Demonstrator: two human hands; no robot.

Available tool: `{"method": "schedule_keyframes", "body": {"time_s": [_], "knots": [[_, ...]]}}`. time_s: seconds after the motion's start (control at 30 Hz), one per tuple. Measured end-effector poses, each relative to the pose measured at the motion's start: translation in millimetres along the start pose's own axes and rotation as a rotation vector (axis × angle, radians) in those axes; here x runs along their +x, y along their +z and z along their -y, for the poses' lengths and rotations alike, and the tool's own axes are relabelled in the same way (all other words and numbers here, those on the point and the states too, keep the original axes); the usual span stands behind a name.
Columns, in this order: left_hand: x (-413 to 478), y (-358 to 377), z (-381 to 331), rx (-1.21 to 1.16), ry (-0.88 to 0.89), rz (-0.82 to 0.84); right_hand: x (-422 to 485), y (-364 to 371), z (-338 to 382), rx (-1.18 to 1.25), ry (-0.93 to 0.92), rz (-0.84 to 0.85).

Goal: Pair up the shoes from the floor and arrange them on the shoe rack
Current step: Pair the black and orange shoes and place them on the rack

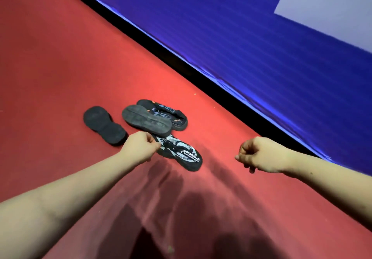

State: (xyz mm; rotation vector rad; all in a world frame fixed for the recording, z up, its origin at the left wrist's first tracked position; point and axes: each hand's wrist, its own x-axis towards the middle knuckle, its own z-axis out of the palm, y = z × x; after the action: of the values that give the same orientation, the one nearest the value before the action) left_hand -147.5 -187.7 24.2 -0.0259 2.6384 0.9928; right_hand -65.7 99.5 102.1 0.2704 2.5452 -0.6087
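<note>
Left hand (141,148) curled at black-and-white knit sandal (182,154), grip unclear; right hand (259,155) loosely fisted, empty; two rubber soles upturned on red carpet (60,57).

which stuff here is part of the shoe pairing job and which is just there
Part of the job:
black-and-white shoe, at the left hand
sole-up shoe
black-and-orange shoe
sole-up black sandal

Just there:
red carpet
blue banner
right hand, curled, holding nothing
</note>
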Motion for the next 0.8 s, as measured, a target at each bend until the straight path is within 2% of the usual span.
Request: {"method": "schedule_keyframes", "body": {"time_s": [0.1, 0.23, 0.43, 0.57, 0.8], "knots": [[27, 9, -12, -0.049, -0.022, -0.012, 14, -40, 7, -0.065, -0.028, 0.018], [68, 22, -1, -0.073, -0.118, -0.058, 89, -58, 7, -0.043, -0.044, 0.023], [126, 36, 44, -0.045, -0.301, -0.169, 258, 7, 21, 0.141, -0.120, -0.023], [152, 59, 52, -0.078, -0.493, -0.174, 313, 38, 31, 0.111, -0.079, -0.044], [203, 91, 16, -0.293, -0.677, -0.285, 378, 55, 38, 0.135, -0.075, -0.050]]}}
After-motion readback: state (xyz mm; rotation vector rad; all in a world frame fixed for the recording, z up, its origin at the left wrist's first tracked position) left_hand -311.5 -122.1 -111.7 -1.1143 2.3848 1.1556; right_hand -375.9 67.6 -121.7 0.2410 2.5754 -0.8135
